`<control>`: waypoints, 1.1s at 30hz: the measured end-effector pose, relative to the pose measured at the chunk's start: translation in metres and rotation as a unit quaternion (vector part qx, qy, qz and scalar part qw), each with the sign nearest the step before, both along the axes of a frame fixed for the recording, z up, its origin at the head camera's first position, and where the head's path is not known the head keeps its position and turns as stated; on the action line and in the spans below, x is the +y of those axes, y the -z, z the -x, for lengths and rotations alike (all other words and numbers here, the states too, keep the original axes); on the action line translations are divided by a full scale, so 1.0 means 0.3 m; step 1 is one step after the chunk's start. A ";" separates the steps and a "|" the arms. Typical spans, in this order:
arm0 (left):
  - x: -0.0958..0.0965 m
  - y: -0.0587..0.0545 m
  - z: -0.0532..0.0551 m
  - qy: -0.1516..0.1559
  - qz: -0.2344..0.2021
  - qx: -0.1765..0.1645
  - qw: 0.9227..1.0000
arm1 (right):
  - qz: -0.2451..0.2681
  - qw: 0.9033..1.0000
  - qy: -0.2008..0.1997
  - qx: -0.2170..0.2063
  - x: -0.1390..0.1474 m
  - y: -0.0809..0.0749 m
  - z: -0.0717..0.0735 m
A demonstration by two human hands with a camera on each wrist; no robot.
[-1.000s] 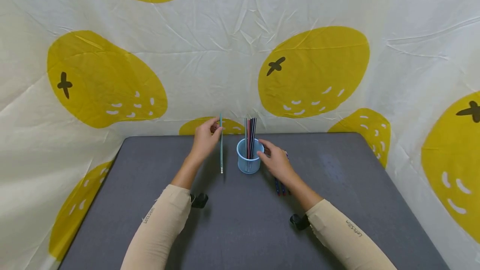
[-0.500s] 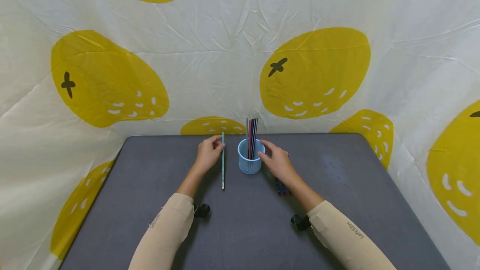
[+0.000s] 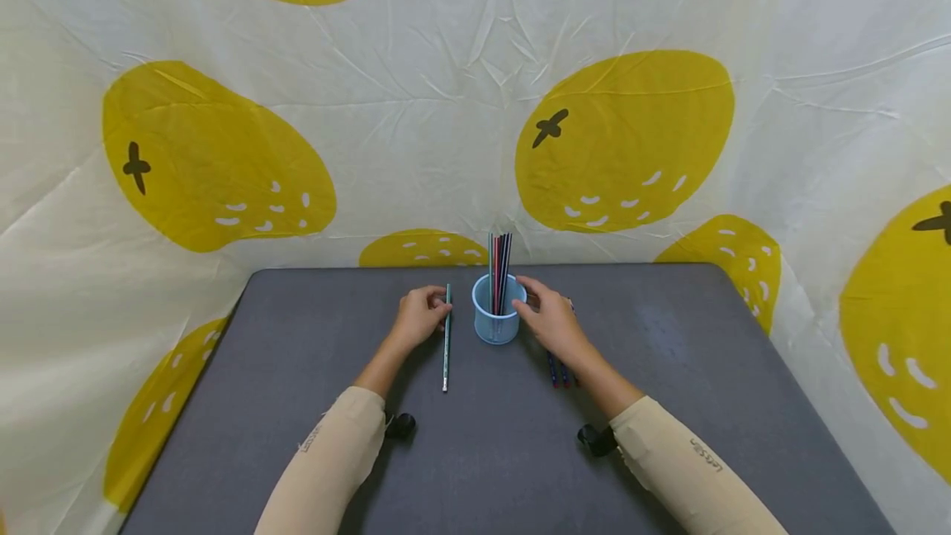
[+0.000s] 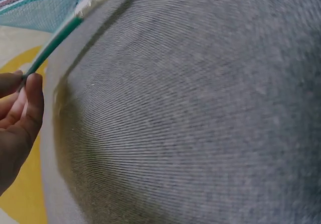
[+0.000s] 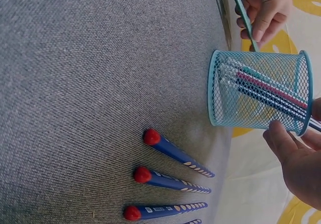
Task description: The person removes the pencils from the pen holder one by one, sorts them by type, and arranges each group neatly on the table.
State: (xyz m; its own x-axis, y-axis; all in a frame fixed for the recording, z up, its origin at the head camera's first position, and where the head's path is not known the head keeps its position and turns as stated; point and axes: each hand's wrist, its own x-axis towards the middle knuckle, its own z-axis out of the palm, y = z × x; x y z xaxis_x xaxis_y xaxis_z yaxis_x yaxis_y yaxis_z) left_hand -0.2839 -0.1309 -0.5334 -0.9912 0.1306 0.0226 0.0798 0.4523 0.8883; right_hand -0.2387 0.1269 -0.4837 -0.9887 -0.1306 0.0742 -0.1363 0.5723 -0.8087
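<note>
My left hand point(image 3: 418, 317) pinches a green pencil point(image 3: 446, 363) between thumb and fingertips, left of the cup. In the left wrist view the pencil point(image 4: 56, 39) slants up with its white eraser end above the table, its shadow alongside. A light blue mesh pencil cup point(image 3: 495, 329) stands upright, with several pencils point(image 3: 499, 258) in green, red and dark stripes leaning inside. My right hand point(image 3: 553, 325) grips the cup at its rim from the right. The thumb lies against the mesh in the right wrist view, while the other fingers are partly hidden behind the cup.
Several blue pencils point(image 5: 175, 153) with red ends lie side by side on the grey table point(image 3: 475, 469), partly under the right forearm in the head view. A white cloth point(image 3: 416, 163) printed with yellow fruit hangs behind the table and along both sides.
My left hand has come down and nearer with the green pencil, and slightly right. The right hand stays at the cup, which has not moved.
</note>
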 end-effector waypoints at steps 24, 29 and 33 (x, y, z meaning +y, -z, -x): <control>0.027 0.018 -0.005 -0.038 0.088 -0.018 0.995 | -0.006 1.000 -0.003 -0.004 -0.003 -0.010 -0.002; 0.027 0.013 -0.011 -0.040 0.083 -0.025 0.995 | -0.007 1.000 -0.003 -0.004 -0.007 -0.017 -0.007; 0.028 0.015 -0.011 -0.045 0.070 -0.024 0.996 | -0.008 1.000 0.000 -0.005 -0.006 -0.019 -0.006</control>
